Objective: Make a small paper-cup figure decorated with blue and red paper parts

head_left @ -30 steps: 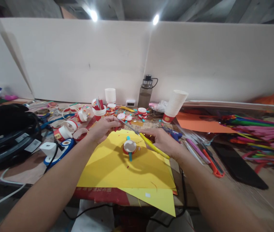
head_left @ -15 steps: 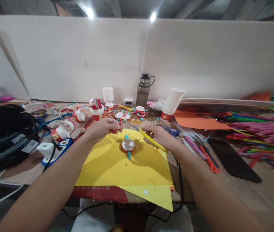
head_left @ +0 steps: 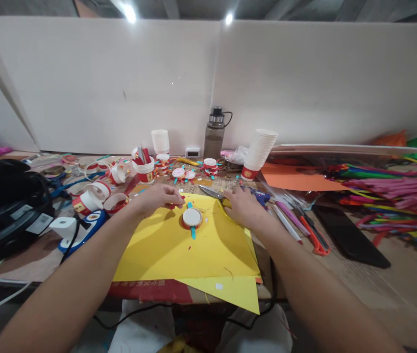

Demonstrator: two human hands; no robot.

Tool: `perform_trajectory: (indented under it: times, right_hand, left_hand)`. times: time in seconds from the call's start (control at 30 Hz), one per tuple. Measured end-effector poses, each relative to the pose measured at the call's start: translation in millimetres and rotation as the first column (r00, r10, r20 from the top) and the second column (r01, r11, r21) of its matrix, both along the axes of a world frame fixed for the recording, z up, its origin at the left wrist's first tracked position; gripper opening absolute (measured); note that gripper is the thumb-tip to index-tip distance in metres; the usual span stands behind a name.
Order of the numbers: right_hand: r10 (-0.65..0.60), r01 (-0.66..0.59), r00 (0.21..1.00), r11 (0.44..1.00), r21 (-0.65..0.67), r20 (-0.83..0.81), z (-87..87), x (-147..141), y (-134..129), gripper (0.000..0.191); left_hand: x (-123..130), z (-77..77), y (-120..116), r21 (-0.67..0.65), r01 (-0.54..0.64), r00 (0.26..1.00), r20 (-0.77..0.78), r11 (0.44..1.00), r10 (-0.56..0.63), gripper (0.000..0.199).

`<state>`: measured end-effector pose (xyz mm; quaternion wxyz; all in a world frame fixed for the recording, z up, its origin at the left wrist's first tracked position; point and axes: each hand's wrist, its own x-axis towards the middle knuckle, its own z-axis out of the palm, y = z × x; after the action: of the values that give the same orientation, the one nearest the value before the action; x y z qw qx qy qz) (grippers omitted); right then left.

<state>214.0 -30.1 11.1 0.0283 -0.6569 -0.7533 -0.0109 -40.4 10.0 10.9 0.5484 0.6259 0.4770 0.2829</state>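
On the yellow paper [head_left: 179, 260] lies a round piece with a white top and red rim [head_left: 192, 217], a blue strip sticking out at two opposite sides. Left of it, my left hand [head_left: 162, 198] is closed in a pinch on a small red piece [head_left: 171, 206], mostly hidden by the fingers. Yellow-handled scissors [head_left: 211, 192] lie at the paper's far edge, blades pointing left. My right hand [head_left: 244, 206] rests over their handle, fingers loosely spread and partly covering it.
Similar round pieces [head_left: 210, 165] stand behind the paper near a stack of white cups [head_left: 261, 153] and a bottle [head_left: 214, 135]. Pens [head_left: 291, 215], a phone [head_left: 350, 235] and coloured pipe cleaners [head_left: 395, 196] lie right. Cut cups [head_left: 88, 202] and a power strip [head_left: 83, 235] are left.
My right hand has lowered the scissors to the table, and its fingers have loosened from the handle. My left hand keeps its pinch in about the same place.
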Motion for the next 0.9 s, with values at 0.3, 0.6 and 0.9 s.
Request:
perform_trajectory:
  times: [0.3, 0.6, 0.9]
  right_hand:
    - [0.509, -0.452, 0.783, 0.861, 0.234, -0.359, -14.8, -35.4, -13.5, 0.035]
    - [0.454, -0.41, 0.801, 0.891, 0.193, -0.391, -20.1, -38.2, -13.6, 0.047]
    - [0.388, -0.362, 0.751, 0.919, 0.158, -0.535, -9.9, -75.2, -18.3, 0.039]
  left_hand:
    - [1.0, -1.5, 1.2, -0.048, -0.035, 0.999, -0.039, 0.998, 0.033, 0.015]
    - [-2.0, -2.5, 7.6, 0.053, -0.164, 0.981, 0.111, 0.985, 0.158, 0.023]
    - [-4.8, 12.6, 4.1, 0.049, -0.303, 0.845, 0.476, 0.952, 0.244, 0.023]
